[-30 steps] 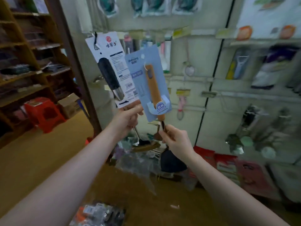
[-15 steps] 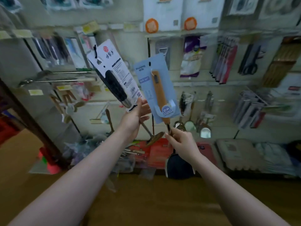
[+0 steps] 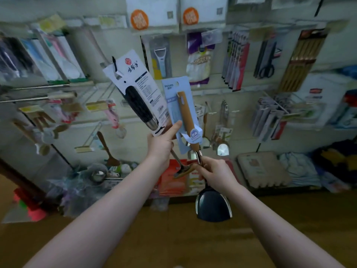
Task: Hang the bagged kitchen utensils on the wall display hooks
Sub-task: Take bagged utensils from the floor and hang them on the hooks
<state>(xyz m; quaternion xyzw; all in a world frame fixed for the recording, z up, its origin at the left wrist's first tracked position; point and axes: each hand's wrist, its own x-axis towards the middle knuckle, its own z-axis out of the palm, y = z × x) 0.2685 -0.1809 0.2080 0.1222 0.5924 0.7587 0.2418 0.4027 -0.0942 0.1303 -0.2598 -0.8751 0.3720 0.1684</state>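
Note:
My left hand point(image 3: 161, 146) grips a black-handled utensil on a white card point(image 3: 135, 89), tilted up and to the left, its metal blade point(image 3: 182, 171) poking out below the hand. My right hand point(image 3: 212, 174) holds the metal neck of a wooden-handled spatula on a blue card point(image 3: 177, 105); its dark head point(image 3: 213, 206) hangs below that hand. Both cards stand upright in front of the wall display. Bare wire hooks point(image 3: 211, 113) stick out of the wall just right of the blue card, beside several hanging ladles point(image 3: 223, 132).
The wall panel point(image 3: 212, 86) carries peelers, scissors, chopsticks and packaged goods on rows of hooks. Long metal rods point(image 3: 38, 97) jut out at the left. Cushions and folded cloth point(image 3: 262, 169) lie along the floor under the display. A heap of bagged utensils point(image 3: 96, 176) sits low left.
The view has swung right and closer to the wall, so the hooks with ladles sit behind the blue card. Both hands still hold the same two carded utensils, now slightly lower in view.

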